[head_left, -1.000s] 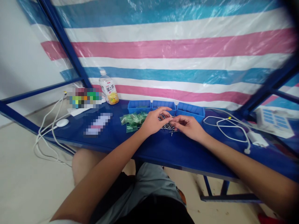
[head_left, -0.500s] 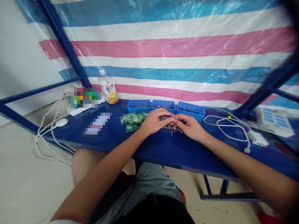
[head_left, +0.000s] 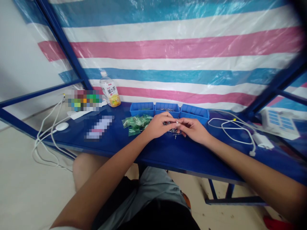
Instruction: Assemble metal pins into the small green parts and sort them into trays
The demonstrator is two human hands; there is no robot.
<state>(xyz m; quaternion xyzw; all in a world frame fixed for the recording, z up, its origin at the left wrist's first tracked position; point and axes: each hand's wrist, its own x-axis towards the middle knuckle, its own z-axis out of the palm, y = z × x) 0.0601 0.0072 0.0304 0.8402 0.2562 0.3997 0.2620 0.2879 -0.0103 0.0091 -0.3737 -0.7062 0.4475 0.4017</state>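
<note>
My left hand [head_left: 159,125] and my right hand [head_left: 193,130] meet above the table, fingertips nearly touching. Pinched between them is a small shiny metal piece [head_left: 177,122] with a rounded end; it is too small to name, and the fingers cover part of it. Below lies a pile of thin, pin-like metal pieces [head_left: 175,134], partly hidden by both hands. Left of the pile, close to my left wrist, is a heap of small green clear plastic bags [head_left: 136,123].
Three blue bins stand behind my hands: a left bin [head_left: 142,110], a middle bin [head_left: 165,108] with metal pieces, and a right bin [head_left: 194,113]. A drink bottle [head_left: 110,91] stands at the back left. A white cable [head_left: 224,129] and adapter [head_left: 263,141] lie right.
Both hands stay together over the pile with only small finger movements. The round end of the metal piece shows more clearly between the fingertips. The whole view has shifted slightly.
</note>
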